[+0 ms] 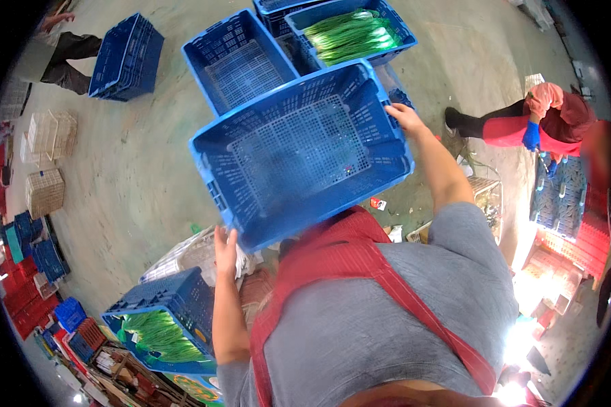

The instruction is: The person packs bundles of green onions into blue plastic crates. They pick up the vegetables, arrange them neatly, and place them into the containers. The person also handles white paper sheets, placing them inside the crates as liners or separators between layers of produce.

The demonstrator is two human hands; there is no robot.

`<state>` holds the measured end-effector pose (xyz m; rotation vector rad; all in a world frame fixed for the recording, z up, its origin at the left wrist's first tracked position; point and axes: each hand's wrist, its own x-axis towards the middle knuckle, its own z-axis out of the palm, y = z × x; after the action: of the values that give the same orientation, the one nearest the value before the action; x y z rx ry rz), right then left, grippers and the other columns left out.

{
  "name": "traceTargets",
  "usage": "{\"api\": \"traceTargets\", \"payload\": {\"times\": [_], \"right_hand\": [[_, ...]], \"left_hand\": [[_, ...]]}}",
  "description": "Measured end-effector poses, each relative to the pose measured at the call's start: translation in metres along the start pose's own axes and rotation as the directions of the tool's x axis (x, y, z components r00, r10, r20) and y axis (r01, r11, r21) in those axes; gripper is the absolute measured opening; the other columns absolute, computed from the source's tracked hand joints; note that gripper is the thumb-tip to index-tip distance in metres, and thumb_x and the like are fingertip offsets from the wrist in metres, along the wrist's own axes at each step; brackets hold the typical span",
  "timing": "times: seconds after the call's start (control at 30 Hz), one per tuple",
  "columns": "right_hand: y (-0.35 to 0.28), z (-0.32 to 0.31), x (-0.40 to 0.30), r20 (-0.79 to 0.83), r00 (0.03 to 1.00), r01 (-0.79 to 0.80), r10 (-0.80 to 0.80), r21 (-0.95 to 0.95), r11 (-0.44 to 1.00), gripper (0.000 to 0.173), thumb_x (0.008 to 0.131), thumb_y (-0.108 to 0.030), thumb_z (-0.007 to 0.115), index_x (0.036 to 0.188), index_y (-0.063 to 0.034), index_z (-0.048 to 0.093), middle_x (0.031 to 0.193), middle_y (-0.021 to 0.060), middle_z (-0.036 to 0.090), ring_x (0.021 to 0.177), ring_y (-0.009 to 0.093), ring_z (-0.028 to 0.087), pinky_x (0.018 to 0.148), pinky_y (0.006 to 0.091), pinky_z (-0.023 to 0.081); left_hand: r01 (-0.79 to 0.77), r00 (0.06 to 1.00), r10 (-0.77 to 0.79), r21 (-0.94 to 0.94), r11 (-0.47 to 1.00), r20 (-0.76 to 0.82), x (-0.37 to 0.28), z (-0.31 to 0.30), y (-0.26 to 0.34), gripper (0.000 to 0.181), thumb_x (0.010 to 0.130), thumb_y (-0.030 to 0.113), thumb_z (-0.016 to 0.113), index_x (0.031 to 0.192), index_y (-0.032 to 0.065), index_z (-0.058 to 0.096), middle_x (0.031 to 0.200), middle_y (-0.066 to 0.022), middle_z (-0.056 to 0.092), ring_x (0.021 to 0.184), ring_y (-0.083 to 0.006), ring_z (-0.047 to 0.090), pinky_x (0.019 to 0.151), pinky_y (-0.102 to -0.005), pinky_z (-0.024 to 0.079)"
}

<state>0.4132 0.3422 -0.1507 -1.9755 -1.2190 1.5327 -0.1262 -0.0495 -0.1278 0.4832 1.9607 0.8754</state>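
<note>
A large blue plastic crate [305,147] is tilted in front of my red apron [336,239], its open top facing me. Only a few small specks show on its perforated bottom. My right hand [406,119] grips the rim at the crate's right end. At the lower left corner, my left hand [226,254] is against the crate's end with its fingers pointing up; how far they wrap around the edge is partly hidden. Just beyond stand another blue crate [242,66] with a bare bottom and a crate [315,58] holding bundled green scallions [354,38].
Scallions [160,336] also fill a blue crate [168,290] at lower left. Stacked blue crates [127,58] stand beside a person's legs [68,63]. On the right, another person in blue gloves [531,136] leans over. Wire-mesh baskets [46,193] sit on the concrete floor [132,168].
</note>
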Motion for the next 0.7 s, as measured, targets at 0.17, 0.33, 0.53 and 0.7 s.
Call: {"api": "traceTargets", "payload": {"times": [0.17, 0.33, 0.53, 0.7], "right_hand": [[-0.02, 0.01, 0.012, 0.24, 0.97, 0.042, -0.035, -0.024, 0.999, 0.049, 0.083, -0.038, 0.075, 0.112, -0.0012, 0.06, 0.092, 0.0053, 0.063, 0.08, 0.014, 0.059, 0.062, 0.0318, 0.048], [-0.05, -0.07, -0.07, 0.203, 0.976, 0.043, -0.077, 0.167, 0.985, 0.049, 0.081, -0.036, 0.078, 0.113, -0.0042, 0.058, 0.085, 0.0016, 0.059, 0.069, 0.009, 0.053, 0.055, 0.0263, 0.041], [-0.016, -0.2, -0.17, -0.049, 0.998, -0.042, 0.049, 0.143, 0.989, 0.052, 0.081, -0.024, 0.074, 0.124, -0.0026, 0.055, 0.106, 0.0061, 0.065, 0.089, 0.014, 0.061, 0.072, 0.029, 0.051], [-0.017, -0.284, -0.328, -0.433, 0.895, 0.157, -0.104, 0.088, 0.984, 0.056, 0.083, -0.026, 0.074, 0.131, -0.0048, 0.055, 0.11, 0.0048, 0.064, 0.093, 0.014, 0.06, 0.079, 0.0301, 0.05]], "left_hand": [[0.279, 0.947, -0.317, -0.351, 0.894, -0.056, 0.052, 0.039, 0.03, 0.044, 0.091, 0.02, 0.071, 0.124, -0.0019, 0.052, 0.109, -0.0116, 0.065, 0.093, -0.0224, 0.065, 0.078, -0.0357, 0.055], [0.231, 0.968, -0.25, -0.338, 0.912, -0.016, 0.0, 0.057, 0.117, 0.035, 0.091, 0.017, 0.07, 0.119, 0.0004, 0.057, 0.105, -0.0112, 0.067, 0.091, -0.0237, 0.066, 0.078, -0.0376, 0.057], [0.142, 0.969, -0.091, -0.216, 0.966, 0.228, 0.007, 0.164, 0.187, 0.044, 0.092, 0.023, 0.069, 0.125, -0.0032, 0.057, 0.112, -0.0134, 0.068, 0.097, -0.0228, 0.066, 0.085, -0.0351, 0.053], [0.002, 0.86, 0.039, -0.081, 0.997, 0.509, 0.012, 0.278, 0.2, 0.039, 0.093, 0.026, 0.065, 0.124, 0.0026, 0.061, 0.111, -0.0079, 0.068, 0.097, -0.0189, 0.064, 0.088, -0.0335, 0.051]]}}
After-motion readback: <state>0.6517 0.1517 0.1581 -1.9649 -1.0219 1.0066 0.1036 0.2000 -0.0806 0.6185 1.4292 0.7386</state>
